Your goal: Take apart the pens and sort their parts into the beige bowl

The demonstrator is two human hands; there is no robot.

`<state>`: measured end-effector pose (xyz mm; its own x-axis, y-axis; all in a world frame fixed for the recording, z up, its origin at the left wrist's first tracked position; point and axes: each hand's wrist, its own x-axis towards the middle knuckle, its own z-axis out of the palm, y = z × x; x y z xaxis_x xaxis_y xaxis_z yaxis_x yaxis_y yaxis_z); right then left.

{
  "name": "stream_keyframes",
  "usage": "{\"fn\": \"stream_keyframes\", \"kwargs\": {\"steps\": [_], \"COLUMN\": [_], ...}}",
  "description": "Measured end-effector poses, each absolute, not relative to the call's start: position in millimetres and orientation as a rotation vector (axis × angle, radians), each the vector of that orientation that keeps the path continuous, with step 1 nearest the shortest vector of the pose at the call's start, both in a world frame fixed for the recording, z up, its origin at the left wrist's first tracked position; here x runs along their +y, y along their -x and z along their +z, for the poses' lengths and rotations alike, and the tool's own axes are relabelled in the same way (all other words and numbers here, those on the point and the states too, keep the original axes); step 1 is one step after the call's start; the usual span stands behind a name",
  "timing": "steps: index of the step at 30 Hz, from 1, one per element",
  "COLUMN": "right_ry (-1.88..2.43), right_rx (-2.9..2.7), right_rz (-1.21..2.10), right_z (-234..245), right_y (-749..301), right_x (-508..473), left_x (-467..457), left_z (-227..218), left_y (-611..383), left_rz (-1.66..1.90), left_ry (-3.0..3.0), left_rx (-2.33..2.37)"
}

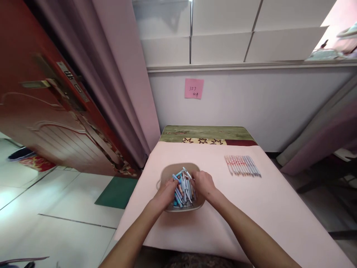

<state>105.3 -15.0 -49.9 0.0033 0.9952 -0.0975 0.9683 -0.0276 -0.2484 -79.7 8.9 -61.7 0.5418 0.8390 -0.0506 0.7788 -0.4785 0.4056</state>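
Note:
A beige plastic basket (182, 209) stands on the table, holding a loose heap of pens (185, 191), mostly blue, white and grey. My left hand (167, 190) reaches over its left side, fingers closed at a light-blue pen (175, 178). Over the right rim, my right hand (204, 182) has its fingers bent down among the pens. A white pen (186, 172) slants up and left from those fingertips. Part of each hand's fingertips is hidden. To the right, several pens (242, 166) lie side by side in a neat row, shading from pinkish to grey-blue.
A pale pink cover (223, 208) lies over the table, leaving a green patterned strip (206, 132) bare at the back. Behind rises a white wall with a pink note (194, 88). A red door (55, 111) and purple curtain (111, 74) stand on the left.

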Motion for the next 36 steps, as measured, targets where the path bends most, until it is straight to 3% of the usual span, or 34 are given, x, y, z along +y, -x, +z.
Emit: {"fn": "stream_keyframes", "kwargs": {"steps": [7,15,18,24,31,33,36], "right_ry": [2.066,1.807,1.801,2.021,1.938,1.851,1.764], "right_rx": [-1.868,-1.501,-1.542,-1.666,-1.566,-1.542,-1.507], "right_rz": [0.469,0.676,0.652,0.553,0.556,0.575,0.591], "right_z": [-49.2,-64.7,-72.5,-73.1,-68.7,-65.8,-60.5], "right_y": [-128.8,-137.1,-127.0,-124.8,-136.4,-135.5,-132.7], "right_x": [-18.8,-29.9,-35.8,-52.7,-64.2,-64.8,-66.5], "left_x": [13.3,15.8,16.8,0.6,-14.6,-15.8,-16.7], "left_z": [-57.4,-58.7,-74.0,-90.5,-57.9,-47.2,-44.4], "left_y": [93.3,115.9,119.6,113.6,101.0,93.4,78.1], "left_rz": [0.307,0.814,0.825,0.812,1.074,1.001,0.621], "left_ry": [-2.419,-2.318,-2.110,-2.025,-2.120,-2.207,-2.334], "left_rx": [1.248,1.701,1.857,1.712,1.697,1.577,1.497]}}
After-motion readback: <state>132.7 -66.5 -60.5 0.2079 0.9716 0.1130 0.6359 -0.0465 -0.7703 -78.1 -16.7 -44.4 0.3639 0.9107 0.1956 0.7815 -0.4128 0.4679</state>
